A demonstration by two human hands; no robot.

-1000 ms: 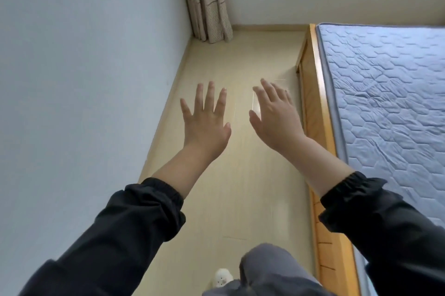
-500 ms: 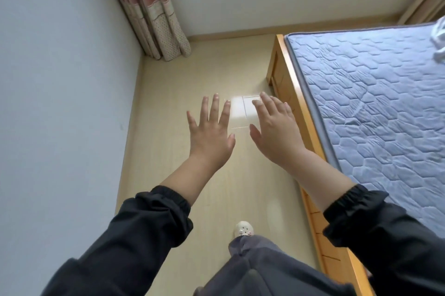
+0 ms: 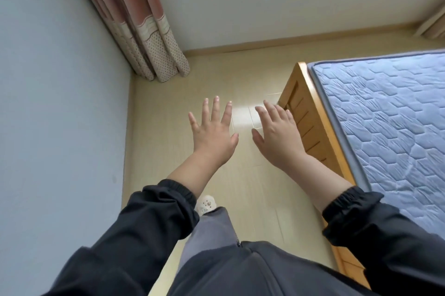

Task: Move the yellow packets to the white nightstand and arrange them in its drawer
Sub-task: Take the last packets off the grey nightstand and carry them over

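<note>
I see wooden bed frame (image 3: pixel 305 112) carrying blue quilted mattress (image 3: pixel 385 127) | pale floor (image 3: pixel 163 151) runs along the frame's left side | pink-and-cream curtain (image 3: pixel 144 30) hangs in the corner beyond and left of the frame | blue-grey wall (image 3: pixel 60 103) faces the frame across the floor | bright light patch (image 3: pixel 243 117) on the floor near the frame's far corner

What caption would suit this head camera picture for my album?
Both empty hands, left and right, stretch open over the floor between wall and bed.

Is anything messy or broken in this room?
No, nothing looks messy or broken. Both the left hand and right hand are open and empty, the curtain hangs in the corner, and the mattress lies flat on its wooden frame.
</note>
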